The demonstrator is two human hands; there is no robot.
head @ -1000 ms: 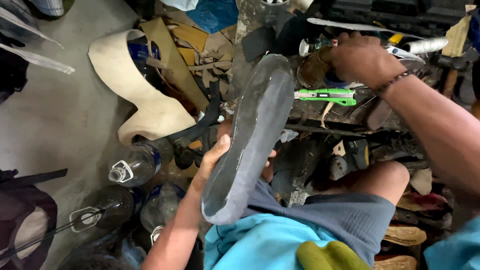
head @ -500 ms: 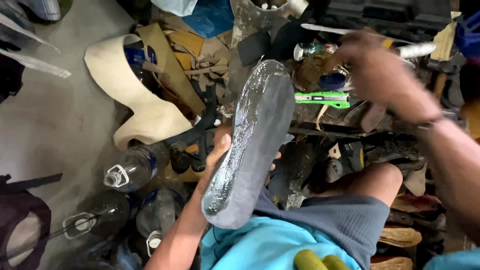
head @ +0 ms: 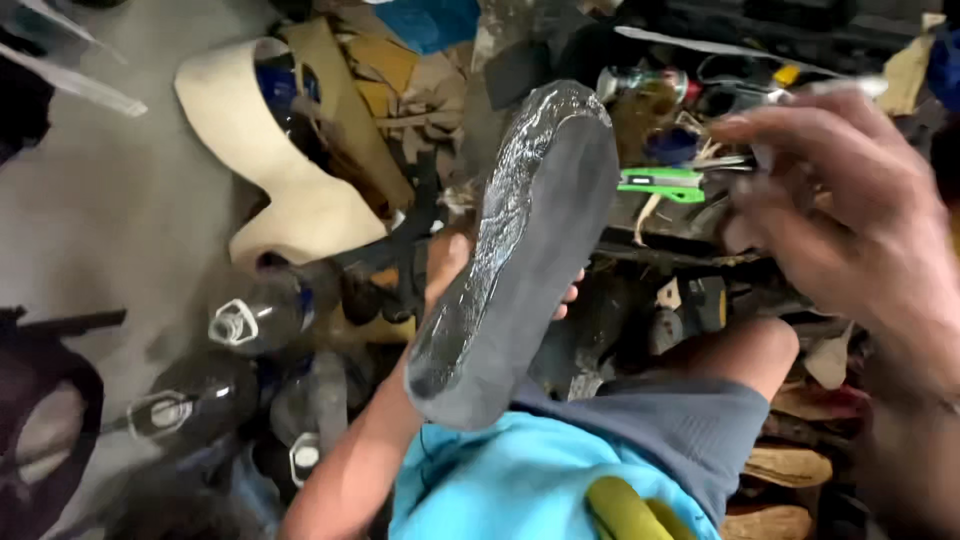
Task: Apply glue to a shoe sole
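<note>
The left hand (head: 450, 275) has its grip clenched around a dark grey shoe sole (head: 520, 250), holding it up above the lap with the flat face turned to the camera and a wet, glossy film coating its left edge and toe. The right hand (head: 850, 215) hangs blurred to the right, above a green utility knife (head: 660, 182) in the clutter, fingers loosely curled, and I cannot tell whether it holds anything. This looks like the coating step partly done, so a next pass would call for steady support and even coverage of the bare grey area.
</note>
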